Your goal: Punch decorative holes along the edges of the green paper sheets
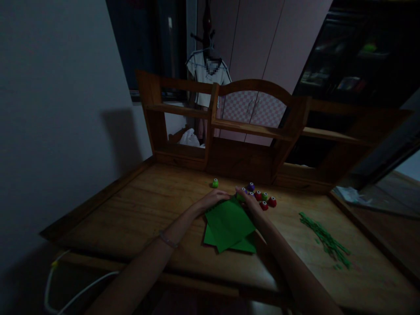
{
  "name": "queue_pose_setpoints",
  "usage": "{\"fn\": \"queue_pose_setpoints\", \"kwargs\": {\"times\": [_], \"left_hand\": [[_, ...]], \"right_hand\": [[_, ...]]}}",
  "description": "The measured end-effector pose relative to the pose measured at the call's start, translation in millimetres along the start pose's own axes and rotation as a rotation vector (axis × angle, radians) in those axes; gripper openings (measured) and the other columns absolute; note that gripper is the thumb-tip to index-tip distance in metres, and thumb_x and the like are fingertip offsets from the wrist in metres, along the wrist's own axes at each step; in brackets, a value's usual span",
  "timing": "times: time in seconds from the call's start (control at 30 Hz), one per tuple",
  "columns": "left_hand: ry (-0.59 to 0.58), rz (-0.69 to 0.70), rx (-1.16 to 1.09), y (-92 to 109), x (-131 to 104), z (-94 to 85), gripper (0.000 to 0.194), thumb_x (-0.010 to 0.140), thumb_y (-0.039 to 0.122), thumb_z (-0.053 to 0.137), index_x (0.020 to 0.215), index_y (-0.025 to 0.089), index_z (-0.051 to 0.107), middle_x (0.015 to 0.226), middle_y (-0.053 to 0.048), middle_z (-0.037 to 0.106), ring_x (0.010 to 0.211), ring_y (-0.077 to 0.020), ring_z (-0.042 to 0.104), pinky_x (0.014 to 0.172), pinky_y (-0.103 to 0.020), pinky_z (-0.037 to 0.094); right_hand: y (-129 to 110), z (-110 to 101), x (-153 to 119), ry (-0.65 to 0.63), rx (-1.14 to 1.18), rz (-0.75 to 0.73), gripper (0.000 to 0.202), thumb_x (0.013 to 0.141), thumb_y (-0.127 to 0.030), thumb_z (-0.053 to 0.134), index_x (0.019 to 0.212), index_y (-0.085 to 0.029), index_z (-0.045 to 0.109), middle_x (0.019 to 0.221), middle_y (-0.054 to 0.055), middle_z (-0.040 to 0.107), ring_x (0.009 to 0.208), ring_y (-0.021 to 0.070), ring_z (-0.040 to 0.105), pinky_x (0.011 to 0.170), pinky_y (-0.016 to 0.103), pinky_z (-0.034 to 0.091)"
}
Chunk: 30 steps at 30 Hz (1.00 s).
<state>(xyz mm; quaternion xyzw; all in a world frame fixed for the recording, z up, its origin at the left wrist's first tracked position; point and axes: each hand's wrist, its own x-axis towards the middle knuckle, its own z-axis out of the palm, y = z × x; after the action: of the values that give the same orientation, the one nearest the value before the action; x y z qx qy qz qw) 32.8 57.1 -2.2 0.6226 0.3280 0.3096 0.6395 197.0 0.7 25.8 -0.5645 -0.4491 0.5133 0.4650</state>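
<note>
A square green paper [229, 223] lies turned at an angle over another green sheet [247, 246] on the desk. My left hand [214, 200] is at its upper left edge, fingertips pinched at the top corner. My right hand [250, 202] holds the upper right edge, close to the left fingertips. The fingertips are partly hidden and dark. Just behind the right hand stand several small red, green and purple bottle-like pieces [258, 195] with white-ringed tops. A lone green piece [215, 183] stands beyond the left hand.
A loose pile of thin green paper strips [324, 238] lies on the right of the wooden desk [138, 210]. A wooden shelf unit [252, 127] rises along the back edge. A white cable [82, 291] hangs at the front left. Clear plastic [352, 195] lies beyond the right edge.
</note>
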Motion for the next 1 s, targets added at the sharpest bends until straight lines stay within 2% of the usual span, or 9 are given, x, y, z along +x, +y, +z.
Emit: {"fn": "queue_pose_setpoints", "kwargs": {"times": [0.13, 0.23, 0.47, 0.77, 0.9, 1.0], "left_hand": [[-0.026, 0.003, -0.007, 0, 0, -0.1, 0.029, 0.071, 0.037, 0.062, 0.086, 0.014, 0.07, 0.082, -0.004, 0.067, 0.071, -0.0169, 0.058, 0.068, -0.027, 0.041], [-0.016, -0.005, 0.007, 2, -1, 0.7, 0.029, 0.071, 0.037, 0.062, 0.086, 0.013, 0.07, 0.082, -0.005, 0.067, 0.071, -0.0167, 0.058, 0.066, -0.026, 0.041], [-0.064, -0.009, 0.052, 6, -4, 2.1, 0.031, 0.071, 0.042, 0.063, 0.08, 0.013, 0.067, 0.071, -0.002, 0.063, 0.059, -0.0127, 0.053, 0.057, -0.023, 0.038], [-0.069, 0.024, 0.064, -2, 1, -1.0, 0.032, 0.073, 0.039, 0.061, 0.09, 0.014, 0.069, 0.08, -0.004, 0.067, 0.068, -0.0161, 0.057, 0.064, -0.026, 0.041], [-0.027, 0.037, 0.093, -4, 5, -1.0, 0.03, 0.073, 0.034, 0.059, 0.093, 0.014, 0.07, 0.084, -0.005, 0.067, 0.079, -0.0188, 0.058, 0.071, -0.028, 0.041], [-0.002, 0.1, 0.105, -1, 3, 1.2, 0.03, 0.074, 0.035, 0.059, 0.092, 0.014, 0.07, 0.089, -0.005, 0.067, 0.084, -0.0193, 0.057, 0.075, -0.028, 0.04]], "right_hand": [[-5, 1, -2, 0.036, 0.092, 0.075, 0.042, 0.062, -0.062, 0.065, 0.064, -0.022, 0.055, 0.056, 0.001, 0.053, 0.046, 0.0128, 0.047, 0.047, 0.027, 0.036], [-7, 2, -3, 0.057, 0.085, 0.076, 0.041, 0.062, -0.061, 0.066, 0.068, -0.021, 0.058, 0.057, 0.001, 0.054, 0.053, 0.0154, 0.053, 0.053, 0.028, 0.04], [-10, 3, -9, 0.033, 0.045, 0.048, 0.042, 0.067, -0.061, 0.062, 0.069, -0.019, 0.057, 0.062, 0.001, 0.057, 0.054, 0.014, 0.052, 0.057, 0.028, 0.041], [-3, 0, -3, -0.032, 0.02, 0.042, 0.047, 0.066, -0.067, 0.058, 0.064, -0.02, 0.056, 0.053, 0.0, 0.051, 0.052, 0.0146, 0.051, 0.057, 0.028, 0.041], [-1, 0, -2, -0.061, 0.058, 0.065, 0.047, 0.065, -0.066, 0.06, 0.067, -0.019, 0.059, 0.057, 0.001, 0.055, 0.053, 0.0148, 0.053, 0.058, 0.029, 0.043], [-5, 0, -6, -0.121, 0.09, 0.076, 0.042, 0.067, -0.061, 0.062, 0.07, -0.02, 0.062, 0.061, 0.003, 0.059, 0.059, 0.017, 0.057, 0.061, 0.031, 0.044]]}}
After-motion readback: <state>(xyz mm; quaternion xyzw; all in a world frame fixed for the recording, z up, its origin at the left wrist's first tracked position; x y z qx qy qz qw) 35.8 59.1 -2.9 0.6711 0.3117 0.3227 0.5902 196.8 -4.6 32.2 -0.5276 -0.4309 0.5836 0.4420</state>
